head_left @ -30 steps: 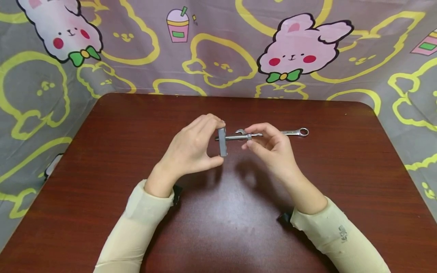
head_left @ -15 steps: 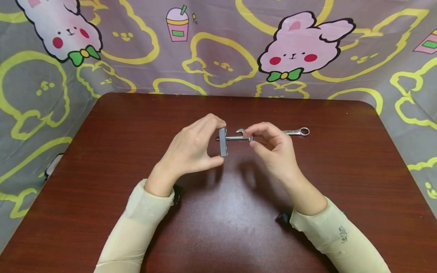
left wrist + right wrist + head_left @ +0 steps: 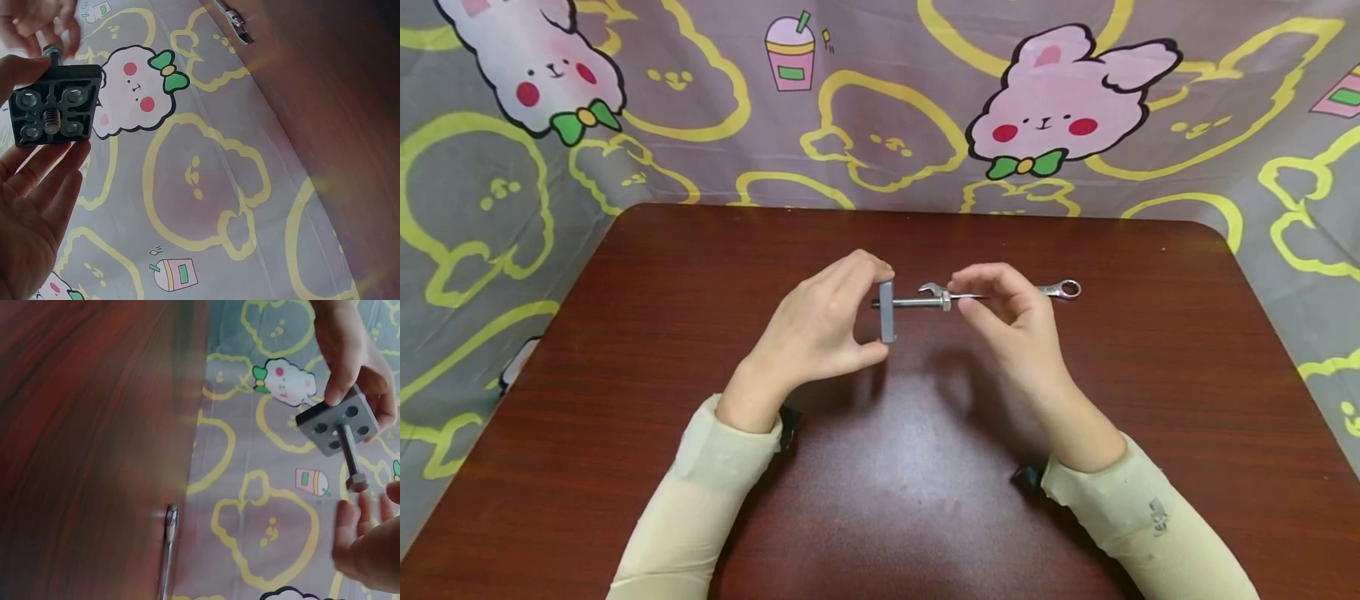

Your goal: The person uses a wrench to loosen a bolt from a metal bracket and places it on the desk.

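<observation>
My left hand (image 3: 820, 321) holds a square grey plate (image 3: 887, 311) by its opposite edges, between the thumb and fingers. A hex bolt (image 3: 917, 302) passes through the plate's middle, its head pointing right. In the left wrist view the threaded tip of the bolt (image 3: 52, 122) sticks out of the plate's ribbed side, among round holes. Just right of the bolt head is my right hand (image 3: 1018, 325), fingers bent loosely and thumb apart, holding nothing. The right wrist view also shows a gap between the bolt head (image 3: 357, 482) and the right fingertips (image 3: 345, 512).
A combination wrench (image 3: 1063, 290) lies on the brown table (image 3: 880, 517) beyond the hands, partly covered by the right hand in the head view. A patterned curtain (image 3: 880, 108) hangs along the table's back and sides.
The right fingers were at the bolt head; they have let go and drawn back slightly to the right. The left hand and plate stay almost still.
</observation>
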`<action>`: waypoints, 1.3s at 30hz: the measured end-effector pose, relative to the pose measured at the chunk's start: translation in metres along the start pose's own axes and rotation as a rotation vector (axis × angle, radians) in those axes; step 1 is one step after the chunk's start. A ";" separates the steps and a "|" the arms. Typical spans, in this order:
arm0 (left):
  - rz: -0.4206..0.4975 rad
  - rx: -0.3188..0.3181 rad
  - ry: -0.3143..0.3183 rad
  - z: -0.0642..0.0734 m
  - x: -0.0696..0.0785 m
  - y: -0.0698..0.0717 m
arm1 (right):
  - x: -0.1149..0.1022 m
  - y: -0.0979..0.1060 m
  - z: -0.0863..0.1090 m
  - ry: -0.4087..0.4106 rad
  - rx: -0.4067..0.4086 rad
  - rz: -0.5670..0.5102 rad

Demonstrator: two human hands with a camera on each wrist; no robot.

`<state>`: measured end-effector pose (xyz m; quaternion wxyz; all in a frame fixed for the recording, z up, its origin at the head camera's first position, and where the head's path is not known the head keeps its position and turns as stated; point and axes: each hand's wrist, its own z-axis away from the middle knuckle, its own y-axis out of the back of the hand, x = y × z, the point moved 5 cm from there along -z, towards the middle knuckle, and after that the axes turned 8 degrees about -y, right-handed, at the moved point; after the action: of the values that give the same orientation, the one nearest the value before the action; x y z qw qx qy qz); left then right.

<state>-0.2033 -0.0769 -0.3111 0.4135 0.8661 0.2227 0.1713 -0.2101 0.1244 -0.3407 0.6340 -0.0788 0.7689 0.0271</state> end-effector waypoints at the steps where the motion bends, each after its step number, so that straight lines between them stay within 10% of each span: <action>1: -0.003 0.003 -0.002 0.000 0.000 0.001 | 0.003 0.001 -0.001 -0.036 0.001 0.025; 39: 0.009 0.012 -0.022 -0.001 0.005 0.002 | 0.001 -0.008 0.002 0.010 -0.014 0.010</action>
<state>-0.1993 -0.0746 -0.3085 0.4099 0.8713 0.2153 0.1623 -0.2066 0.1165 -0.3412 0.6294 -0.0795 0.7722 0.0356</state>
